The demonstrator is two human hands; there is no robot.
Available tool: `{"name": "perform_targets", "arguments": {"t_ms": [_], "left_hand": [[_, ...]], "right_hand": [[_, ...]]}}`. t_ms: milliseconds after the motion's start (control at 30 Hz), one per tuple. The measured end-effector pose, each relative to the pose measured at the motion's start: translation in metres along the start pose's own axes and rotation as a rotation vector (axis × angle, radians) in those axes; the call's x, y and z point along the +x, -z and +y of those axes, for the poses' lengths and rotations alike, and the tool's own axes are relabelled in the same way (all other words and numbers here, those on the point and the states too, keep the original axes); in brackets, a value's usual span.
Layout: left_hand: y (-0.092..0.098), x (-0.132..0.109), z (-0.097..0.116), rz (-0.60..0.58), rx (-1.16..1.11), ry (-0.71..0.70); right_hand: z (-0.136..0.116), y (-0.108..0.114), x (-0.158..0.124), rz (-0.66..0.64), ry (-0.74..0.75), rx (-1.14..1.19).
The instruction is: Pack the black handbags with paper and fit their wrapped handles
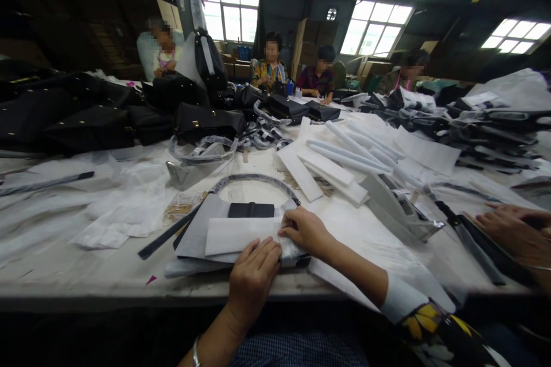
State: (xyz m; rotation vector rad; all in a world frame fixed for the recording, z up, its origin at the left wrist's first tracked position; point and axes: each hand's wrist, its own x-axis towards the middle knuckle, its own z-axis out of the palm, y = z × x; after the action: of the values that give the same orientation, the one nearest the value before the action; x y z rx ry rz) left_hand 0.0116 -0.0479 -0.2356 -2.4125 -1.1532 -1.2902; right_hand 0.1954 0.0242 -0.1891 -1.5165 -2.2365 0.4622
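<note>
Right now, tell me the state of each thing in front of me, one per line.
Left hand: fingers extended, at the strip's lower edge
Right hand: fingers bent, at its right end; grip unclear
White strip: lying flat across the bag
Bag: lying down
Bag handle: plastic-wrapped, arched
Other white strips: loose, overlapping
Black bags: heaped together

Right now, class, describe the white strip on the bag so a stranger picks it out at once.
At the near edge of the pale table, find the bag with the arched handle. Across it, nearer than a black tab, lies a flat white strip. Unlike the loose strips beyond, it has the person's left hand and right hand toward its right end.
</note>
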Motion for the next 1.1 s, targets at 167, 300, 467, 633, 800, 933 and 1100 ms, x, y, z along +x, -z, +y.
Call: {"name": "perform_targets", "arguments": {"t_ms": [167, 300, 467, 633, 800, 933, 1100], "left_hand": [[0.0, 0.0, 0.0, -0.048, 0.101, -0.003], [-0.001, -0.001, 0.0, -0.133, 0.154, -0.038], [0.001, 0.002, 0.0, -0.134, 0.189, -0.089], [0.002, 0.003, -0.005, -0.117, 0.249, -0.154], [0.0, 0.004, -0.01, -0.09, 0.239, -0.192], [0.0, 0.003, -0.009, -0.07, 0.238, -0.189], [0.0, 0.004, -0.008, -0.077, 0.261, -0.199]], "right_hand": [[0.004, -0.001, 0.007, -0.032, 0.001, 0.035], [0.006, -0.002, 0.012, 0.006, -0.017, 0.055], [0.0, 0.0, 0.01, 0.111, -0.025, 0.064], [0.023, 0.039, -0.027, 0.241, -0.071, 0.075], [0.104, 0.129, -0.09, 0.501, -0.363, -0.011], [0.173, 0.188, -0.115, 0.537, -0.589, -0.011], [0.211, 0.203, -0.103, 0.423, -0.675, 0.182]]}}
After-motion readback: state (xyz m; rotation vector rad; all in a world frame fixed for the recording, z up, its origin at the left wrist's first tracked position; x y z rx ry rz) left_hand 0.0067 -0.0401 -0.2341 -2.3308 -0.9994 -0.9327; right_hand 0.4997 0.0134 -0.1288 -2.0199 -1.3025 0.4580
